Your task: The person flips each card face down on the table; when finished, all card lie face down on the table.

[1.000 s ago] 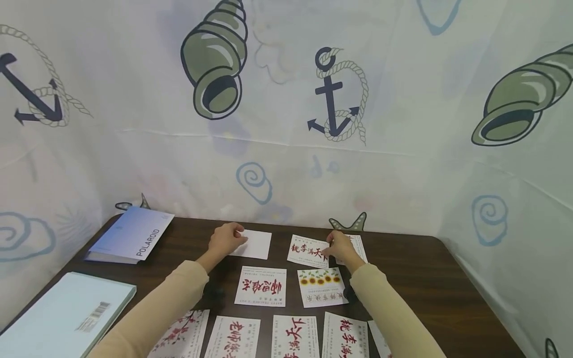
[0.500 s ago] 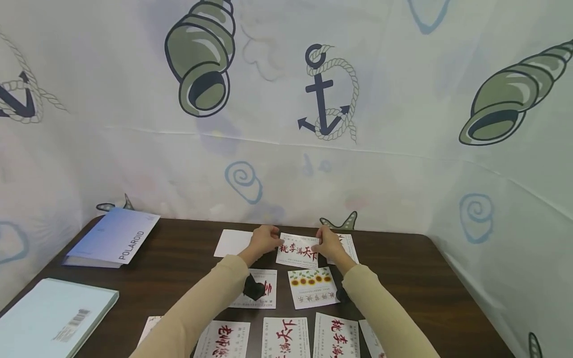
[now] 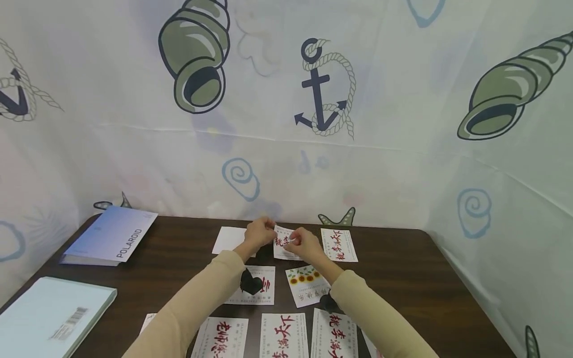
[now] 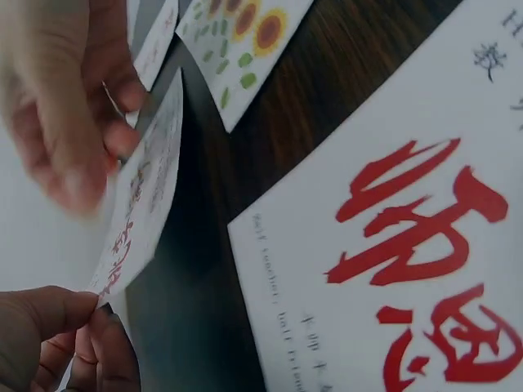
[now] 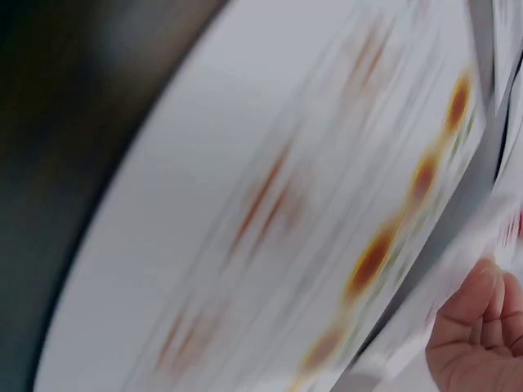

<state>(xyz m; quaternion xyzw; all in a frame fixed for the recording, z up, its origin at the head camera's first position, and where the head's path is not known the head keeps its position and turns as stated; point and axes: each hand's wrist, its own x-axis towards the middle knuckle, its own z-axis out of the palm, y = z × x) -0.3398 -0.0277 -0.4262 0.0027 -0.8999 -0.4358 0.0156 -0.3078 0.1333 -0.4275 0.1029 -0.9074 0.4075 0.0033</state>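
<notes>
Red-lettered card (image 3: pixel 282 242) sits long axis left-right between left hand (image 3: pixel 260 231), pinching one end, and right hand (image 3: pixel 309 244), fingers bent, grip unclear.

Both arms (image 3: pixel 192 303) reach forward; the left hand (image 3: pixel 258 234) pinches, the right hand (image 3: pixel 307 246) close beside it, fingers (image 4: pixel 122 140) bent.

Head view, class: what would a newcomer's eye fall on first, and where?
Probably the navy anchor print on the pale cloth behind the table, with big green seashell prints to either side. Next, toward the table's far edge, the left hand pinches a red-lettered card, with the right hand close by.
</notes>
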